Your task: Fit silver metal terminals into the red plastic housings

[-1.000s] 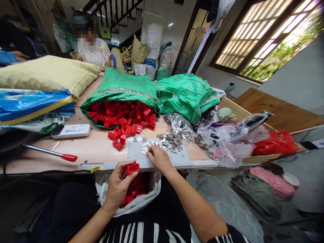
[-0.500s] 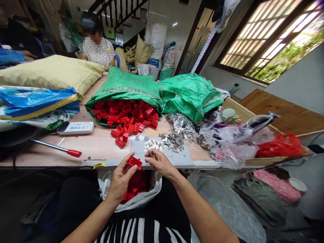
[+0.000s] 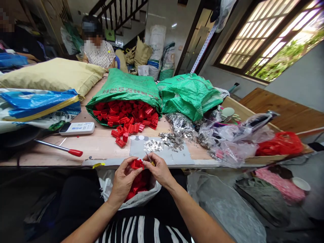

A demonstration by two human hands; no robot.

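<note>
Between the thumb and fingers of my left hand (image 3: pixel 124 179) is a small red plastic part (image 3: pixel 137 164), box-like in shape. My right hand (image 3: pixel 159 170) grips a thin pointed tool (image 3: pixel 150 158) with a metal shaft and a yellowish handle, much like a small screwdriver. Its thumb and forefinger meet the right side of the red part; whether they pinch a small piece there is hidden. Under my hands, a white sack (image 3: pixel 152 194) in my lap holds more red parts. Small shiny metal pieces (image 3: pixel 153 145) lie on a grey sheet (image 3: pixel 138 152) just beyond.
A green sack (image 3: pixel 131 81) spills red parts onto the table. Beside it lie another green sack (image 3: pixel 189 94), bags of metal pieces (image 3: pixel 181 125) and a shallow box of plastic bags (image 3: pixel 238 141). At left are a red-tipped lever (image 3: pixel 75 153) and a white device (image 3: pixel 79 128). A person (image 3: pixel 98 50) sits opposite.
My right hand has moved left and now touches the red part. The left hand has turned the part, and the pointed tool now stands tilted up from my right fingers.
</note>
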